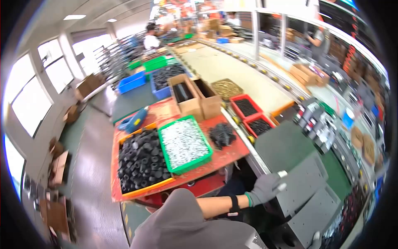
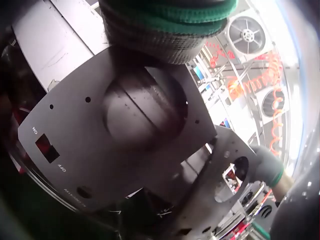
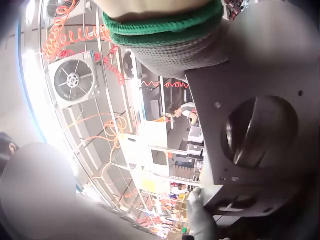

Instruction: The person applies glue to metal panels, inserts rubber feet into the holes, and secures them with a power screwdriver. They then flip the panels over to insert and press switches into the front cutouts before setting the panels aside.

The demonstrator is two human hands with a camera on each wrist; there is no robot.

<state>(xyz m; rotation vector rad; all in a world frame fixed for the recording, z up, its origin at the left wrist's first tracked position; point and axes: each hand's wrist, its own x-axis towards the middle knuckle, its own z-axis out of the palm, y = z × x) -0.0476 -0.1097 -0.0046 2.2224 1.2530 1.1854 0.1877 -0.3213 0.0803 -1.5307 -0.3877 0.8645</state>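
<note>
Two grey sheet-metal casings lie side by side in the head view, the far one [image 1: 303, 182] nearest my left hand and the near one [image 1: 314, 218] nearest my right. My gloved left hand [image 1: 264, 189], with a green cuff, grips the far casing at its edge, pale fingertips over the metal. At the lower frame edge my right hand [image 1: 316, 240] shows only partly, holding the near casing. The left wrist view shows a casing face [image 2: 75, 150] with a large round hole, small holes and ON/OFF marks. In the right wrist view, the glove [image 3: 180, 57] meets a similar holed face [image 3: 210, 110].
Left on a red table [image 1: 199, 172] stand a yellow bin [image 1: 145, 191] of black knobs, a green tray [image 1: 182, 170] of small shiny parts and a blue tool [image 1: 133, 121]. Beyond are cardboard boxes [image 1: 209, 106] and red bins [image 1: 244, 96]. A conveyor [image 1: 232, 68] runs away behind.
</note>
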